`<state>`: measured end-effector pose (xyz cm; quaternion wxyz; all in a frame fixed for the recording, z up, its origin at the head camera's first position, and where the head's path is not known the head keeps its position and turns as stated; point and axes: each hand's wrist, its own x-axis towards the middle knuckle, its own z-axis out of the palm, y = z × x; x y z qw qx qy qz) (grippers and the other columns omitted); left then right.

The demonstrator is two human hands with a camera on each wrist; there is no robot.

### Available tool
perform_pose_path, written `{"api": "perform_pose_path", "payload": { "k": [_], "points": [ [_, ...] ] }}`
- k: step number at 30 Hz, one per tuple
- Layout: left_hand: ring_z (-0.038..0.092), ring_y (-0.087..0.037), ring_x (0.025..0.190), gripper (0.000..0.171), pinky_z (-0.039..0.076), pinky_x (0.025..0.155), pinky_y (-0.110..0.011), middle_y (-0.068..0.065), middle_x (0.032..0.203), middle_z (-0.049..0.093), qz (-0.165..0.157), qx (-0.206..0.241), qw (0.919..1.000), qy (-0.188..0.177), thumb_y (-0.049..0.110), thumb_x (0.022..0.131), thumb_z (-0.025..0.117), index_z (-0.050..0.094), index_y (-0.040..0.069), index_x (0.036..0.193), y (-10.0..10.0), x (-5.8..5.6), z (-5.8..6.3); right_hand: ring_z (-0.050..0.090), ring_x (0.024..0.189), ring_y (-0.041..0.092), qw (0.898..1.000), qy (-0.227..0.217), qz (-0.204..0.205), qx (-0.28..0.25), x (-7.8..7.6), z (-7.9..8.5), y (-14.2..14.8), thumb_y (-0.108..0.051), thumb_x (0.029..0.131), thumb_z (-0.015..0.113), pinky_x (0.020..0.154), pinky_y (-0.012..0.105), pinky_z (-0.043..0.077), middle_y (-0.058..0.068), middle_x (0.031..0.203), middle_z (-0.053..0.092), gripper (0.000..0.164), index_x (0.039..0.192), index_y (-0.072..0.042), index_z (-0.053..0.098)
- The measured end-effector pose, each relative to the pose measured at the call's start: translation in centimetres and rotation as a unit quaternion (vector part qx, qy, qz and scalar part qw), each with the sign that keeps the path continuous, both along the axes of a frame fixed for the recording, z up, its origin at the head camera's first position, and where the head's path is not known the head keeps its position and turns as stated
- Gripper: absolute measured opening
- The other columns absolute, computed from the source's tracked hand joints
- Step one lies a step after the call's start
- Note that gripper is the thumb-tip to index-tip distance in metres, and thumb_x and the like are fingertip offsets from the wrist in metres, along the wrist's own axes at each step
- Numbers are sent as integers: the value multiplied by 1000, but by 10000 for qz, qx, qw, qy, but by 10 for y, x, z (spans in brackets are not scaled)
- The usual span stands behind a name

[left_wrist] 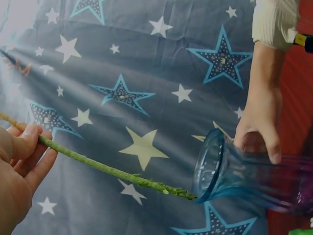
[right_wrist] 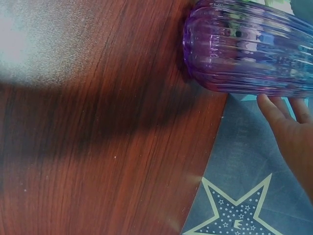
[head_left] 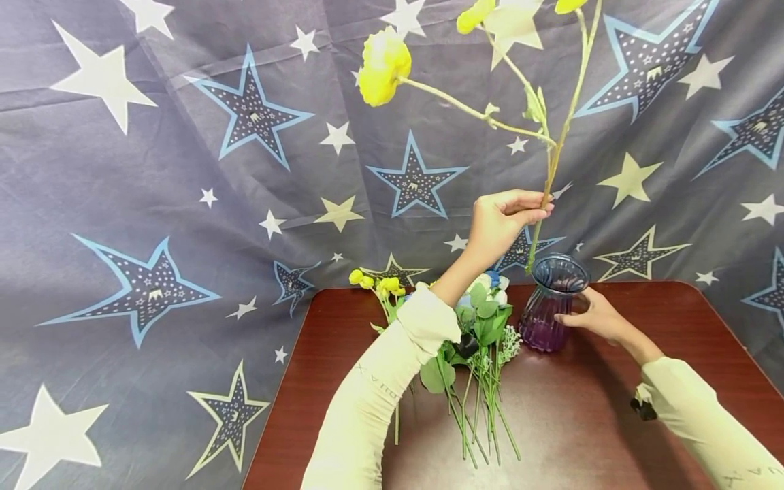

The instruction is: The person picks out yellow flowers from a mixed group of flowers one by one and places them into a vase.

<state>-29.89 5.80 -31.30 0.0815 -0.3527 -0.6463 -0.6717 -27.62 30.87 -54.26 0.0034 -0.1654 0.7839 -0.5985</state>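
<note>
My left hand [head_left: 499,221] pinches the stem of a tall yellow flower spray [head_left: 554,153] between thumb and fingers. Its blooms rise high in the head view, the topmost cut off by the frame. The stem's lower end [left_wrist: 166,188] points down and overlaps the vase's rim in the left wrist view. The ribbed glass vase [head_left: 545,327], blue at the mouth and purple at the base, stands upright on the table. My right hand [head_left: 597,316] holds the vase from its right side, thumb in front. Its fingers are partly hidden behind the glass.
On the brown table [head_left: 569,422], left of the vase, lies a bunch of flowers [head_left: 486,333] with green leaves and stems toward the front. Smaller yellow flowers [head_left: 386,284] lie left of it, partly behind my left sleeve. A star-patterned cloth [head_left: 184,204] hangs behind the table.
</note>
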Motion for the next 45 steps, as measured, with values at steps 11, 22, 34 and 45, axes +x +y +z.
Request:
{"api": "perform_pose_path", "payload": {
  "k": [11, 22, 34, 45],
  "points": [
    [78, -18, 92, 22, 61, 80, -21, -20, 106, 77, 42, -907, 9958, 97, -3, 86, 76, 75, -8, 107, 2, -4, 9, 67, 99, -4, 9999, -5, 79, -70, 0, 1, 0, 10, 84, 76, 78, 18, 59, -24, 111, 67, 71, 143, 14, 38],
    [78, -16, 92, 20, 61, 80, -20, -20, 108, 77, 64, -735, 9970, -221, -2, 89, 74, 75, -9, 108, 19, -10, -8, 67, 99, -4, 9998, -33, 115, -158, -2, 1, 0, 11, 84, 74, 79, 17, 58, -22, 110, 69, 68, 143, 12, 39],
    [78, -16, 92, 22, 61, 80, -20, -21, 107, 77, 240, -486, 9984, -167, -1, 90, 73, 74, -8, 111, 25, -15, -13, 66, 99, -5, 9998, -28, 93, -163, -3, 0, 0, 11, 83, 75, 80, 16, 57, -24, 110, 68, 70, 142, 14, 38],
    [79, -22, 92, 20, 62, 81, -23, -25, 104, 76, 126, -38, 9998, -173, -7, 88, 73, 74, -12, 107, 29, -11, -2, 64, 100, -8, 10000, -16, 4, -30, -3, 0, 1, 10, 82, 77, 82, 13, 55, -27, 109, 66, 71, 142, 14, 40]
  ]
}}
